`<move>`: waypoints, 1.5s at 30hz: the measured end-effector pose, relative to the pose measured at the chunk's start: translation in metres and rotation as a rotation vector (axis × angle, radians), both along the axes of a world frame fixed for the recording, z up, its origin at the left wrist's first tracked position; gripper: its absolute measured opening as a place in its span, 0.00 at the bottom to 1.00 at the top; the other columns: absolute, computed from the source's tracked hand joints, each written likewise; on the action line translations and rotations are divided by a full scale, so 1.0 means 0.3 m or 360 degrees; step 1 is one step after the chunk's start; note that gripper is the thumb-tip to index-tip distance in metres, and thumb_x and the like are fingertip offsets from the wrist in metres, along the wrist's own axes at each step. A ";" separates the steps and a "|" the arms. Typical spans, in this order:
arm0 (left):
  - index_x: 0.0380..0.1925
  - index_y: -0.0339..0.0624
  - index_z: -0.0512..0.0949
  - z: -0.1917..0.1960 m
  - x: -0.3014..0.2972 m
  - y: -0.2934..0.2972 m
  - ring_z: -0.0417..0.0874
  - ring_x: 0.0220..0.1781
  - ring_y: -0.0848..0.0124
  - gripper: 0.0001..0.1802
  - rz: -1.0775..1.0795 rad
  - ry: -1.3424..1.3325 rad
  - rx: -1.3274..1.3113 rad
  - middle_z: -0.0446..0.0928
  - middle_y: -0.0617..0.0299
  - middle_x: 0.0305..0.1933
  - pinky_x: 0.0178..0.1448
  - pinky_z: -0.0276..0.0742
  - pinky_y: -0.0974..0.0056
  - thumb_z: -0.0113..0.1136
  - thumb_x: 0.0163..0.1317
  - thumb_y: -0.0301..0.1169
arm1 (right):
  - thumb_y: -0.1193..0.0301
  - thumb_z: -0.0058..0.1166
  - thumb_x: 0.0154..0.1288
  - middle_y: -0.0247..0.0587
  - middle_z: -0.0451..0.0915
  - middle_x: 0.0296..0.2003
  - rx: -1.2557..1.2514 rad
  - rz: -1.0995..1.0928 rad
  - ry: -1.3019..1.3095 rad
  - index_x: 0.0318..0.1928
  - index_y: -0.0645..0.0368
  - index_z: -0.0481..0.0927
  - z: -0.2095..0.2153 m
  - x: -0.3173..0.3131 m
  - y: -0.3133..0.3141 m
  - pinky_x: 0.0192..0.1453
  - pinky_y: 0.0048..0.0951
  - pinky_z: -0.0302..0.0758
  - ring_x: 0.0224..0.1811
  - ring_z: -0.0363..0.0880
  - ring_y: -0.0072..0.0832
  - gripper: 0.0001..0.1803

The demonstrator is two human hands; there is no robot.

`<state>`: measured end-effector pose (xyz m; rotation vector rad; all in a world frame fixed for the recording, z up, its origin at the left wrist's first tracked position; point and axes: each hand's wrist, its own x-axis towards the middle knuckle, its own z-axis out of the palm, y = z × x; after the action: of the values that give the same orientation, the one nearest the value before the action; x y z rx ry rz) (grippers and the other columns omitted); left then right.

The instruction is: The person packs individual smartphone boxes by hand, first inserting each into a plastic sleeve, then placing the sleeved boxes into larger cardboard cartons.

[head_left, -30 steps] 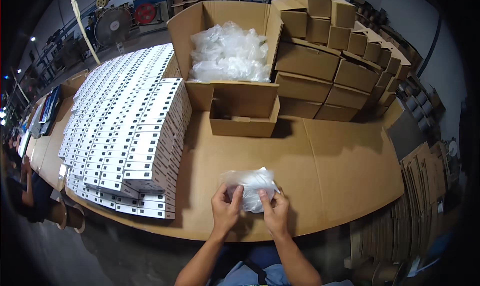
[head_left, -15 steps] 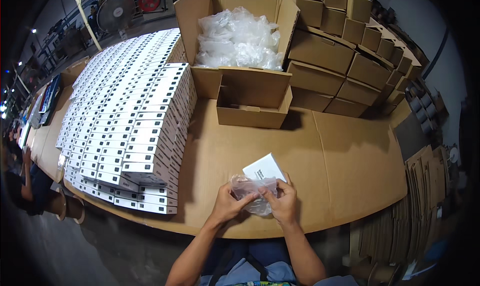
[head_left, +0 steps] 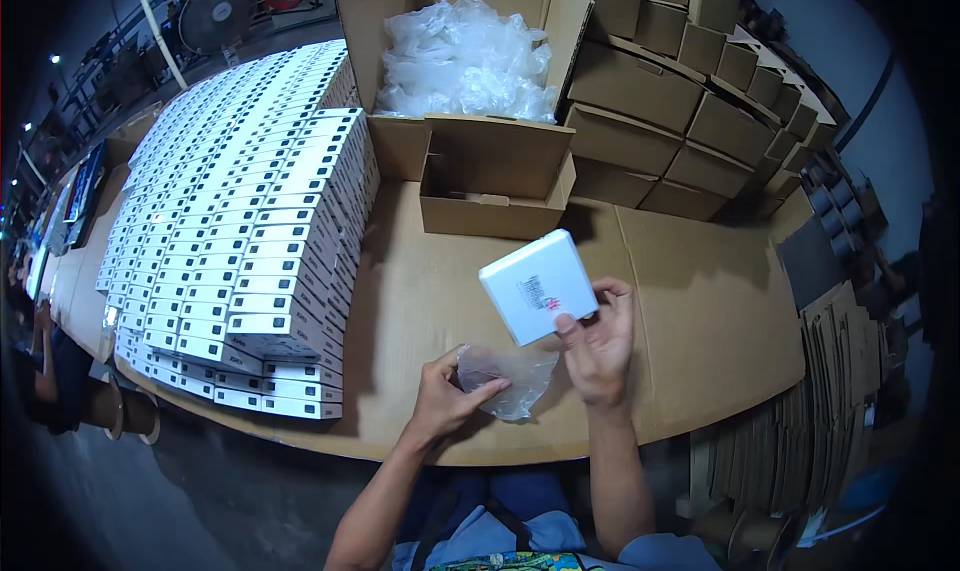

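The right hand [head_left: 598, 346] grasps a flat white square box [head_left: 537, 286] by its lower corner, thumb on the face and fingers behind, raising it tilted above the near edge of the cardboard-covered table [head_left: 700, 311]. The left hand [head_left: 445, 396] pinches an empty clear plastic bag [head_left: 508, 376] just below the box, close to the table's near edge. The box looks light and rigid, with smooth faces that could slip; its edges and corners offer the firmest hold. The bag is limp, thin and slick, and is best taken at its open mouth.

A small open carton [head_left: 495, 186] stands at mid-table, beyond the hands. Behind it, at the far edge, a large open carton [head_left: 450, 11] is filled with crumpled plastic bags [head_left: 465, 61]. Rows of white boxes [head_left: 240, 231] crowd the left side, and brown cartons [head_left: 670, 101] are stacked at the far right corner. Bare cardboard lies between the hands and these.
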<state>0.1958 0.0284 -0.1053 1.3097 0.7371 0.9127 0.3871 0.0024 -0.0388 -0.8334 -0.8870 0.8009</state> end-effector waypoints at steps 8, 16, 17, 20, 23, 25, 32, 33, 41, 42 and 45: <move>0.44 0.31 0.83 0.013 -0.007 0.011 0.86 0.45 0.72 0.16 -0.0020 0.0013 -0.0027 0.87 0.56 0.42 0.53 0.83 0.65 0.75 0.57 0.23 | 0.82 0.61 0.67 0.42 0.72 0.50 -0.0017 0.0275 -0.0300 0.57 0.61 0.62 -0.047 0.016 -0.015 0.58 0.25 0.78 0.52 0.76 0.23 0.24; 0.48 0.31 0.82 0.020 -0.011 0.008 0.85 0.46 0.73 0.18 -0.0127 -0.0028 -0.0070 0.86 0.57 0.45 0.54 0.82 0.65 0.73 0.57 0.21 | 0.81 0.62 0.65 0.41 0.72 0.48 -0.0114 0.0295 -0.0445 0.54 0.62 0.68 -0.050 0.095 -0.046 0.55 0.26 0.76 0.49 0.74 0.24 0.21; 0.48 0.31 0.82 0.010 -0.013 0.012 0.85 0.46 0.73 0.18 -0.0126 -0.0026 -0.0067 0.86 0.57 0.45 0.54 0.82 0.65 0.73 0.57 0.21 | 0.82 0.61 0.65 0.41 0.73 0.47 -0.0125 0.0335 -0.0485 0.54 0.62 0.68 -0.051 0.099 -0.042 0.56 0.27 0.75 0.50 0.74 0.24 0.21; 0.49 0.31 0.82 -0.005 -0.019 0.016 0.85 0.46 0.74 0.18 -0.0185 0.0108 0.0037 0.86 0.59 0.45 0.53 0.81 0.67 0.73 0.58 0.21 | 0.83 0.59 0.64 0.40 0.73 0.47 -0.0139 0.0397 -0.0554 0.55 0.63 0.70 -0.065 0.093 -0.022 0.56 0.27 0.73 0.50 0.73 0.23 0.20; 0.48 0.31 0.82 -0.005 -0.013 0.012 0.84 0.46 0.74 0.17 -0.0128 0.0028 -0.0038 0.86 0.60 0.44 0.53 0.81 0.67 0.72 0.58 0.21 | 0.83 0.58 0.65 0.39 0.73 0.48 -0.0116 0.0375 -0.0456 0.56 0.63 0.70 -0.061 0.082 -0.012 0.55 0.26 0.73 0.50 0.73 0.22 0.20; 0.48 0.31 0.82 -0.019 -0.011 0.015 0.84 0.46 0.75 0.16 -0.0071 -0.0026 -0.0037 0.85 0.60 0.44 0.53 0.81 0.68 0.70 0.59 0.20 | 0.83 0.56 0.67 0.40 0.74 0.49 -0.0054 0.0323 -0.0282 0.57 0.63 0.70 -0.071 0.092 -0.003 0.56 0.27 0.74 0.49 0.74 0.22 0.19; 0.48 0.31 0.81 -0.034 -0.017 0.019 0.84 0.43 0.75 0.17 -0.0014 0.0034 0.0017 0.84 0.60 0.43 0.49 0.80 0.70 0.72 0.59 0.24 | 0.83 0.55 0.69 0.40 0.75 0.49 -0.0218 0.0321 -0.0440 0.58 0.65 0.69 -0.059 0.047 0.008 0.54 0.25 0.78 0.49 0.77 0.22 0.19; 0.49 0.31 0.81 -0.018 -0.013 0.016 0.84 0.43 0.75 0.18 0.0008 0.0019 0.0014 0.84 0.60 0.42 0.49 0.80 0.70 0.72 0.60 0.25 | 0.83 0.56 0.69 0.39 0.75 0.47 -0.0205 0.0229 -0.0442 0.57 0.65 0.70 -0.065 0.038 0.019 0.53 0.24 0.79 0.48 0.78 0.22 0.18; 0.49 0.32 0.82 -0.040 -0.023 0.055 0.80 0.39 0.79 0.13 0.0126 -0.0093 -0.0280 0.84 0.64 0.40 0.44 0.77 0.71 0.62 0.72 0.32 | 0.81 0.59 0.67 0.41 0.78 0.55 -0.0546 0.0429 -0.0630 0.63 0.67 0.70 -0.085 0.037 0.027 0.60 0.31 0.78 0.55 0.78 0.26 0.25; 0.49 0.33 0.82 -0.047 -0.026 0.060 0.79 0.38 0.80 0.14 0.0174 -0.0168 -0.0352 0.83 0.65 0.40 0.43 0.76 0.72 0.62 0.72 0.33 | 0.81 0.59 0.67 0.41 0.78 0.55 -0.0546 0.0425 -0.0628 0.63 0.67 0.70 -0.081 0.034 0.008 0.60 0.31 0.78 0.55 0.78 0.26 0.25; 0.51 0.33 0.81 -0.054 -0.020 0.072 0.79 0.38 0.80 0.17 0.0236 -0.0361 -0.0467 0.83 0.65 0.40 0.42 0.75 0.72 0.58 0.75 0.37 | 0.84 0.60 0.62 0.43 0.77 0.56 -0.0431 0.0448 -0.0306 0.62 0.66 0.70 -0.097 0.029 -0.054 0.63 0.31 0.77 0.54 0.80 0.27 0.28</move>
<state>0.1899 0.0500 -0.1216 0.8869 0.7641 1.0105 0.3957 -0.0137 -0.0678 -1.0494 -1.0974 1.1178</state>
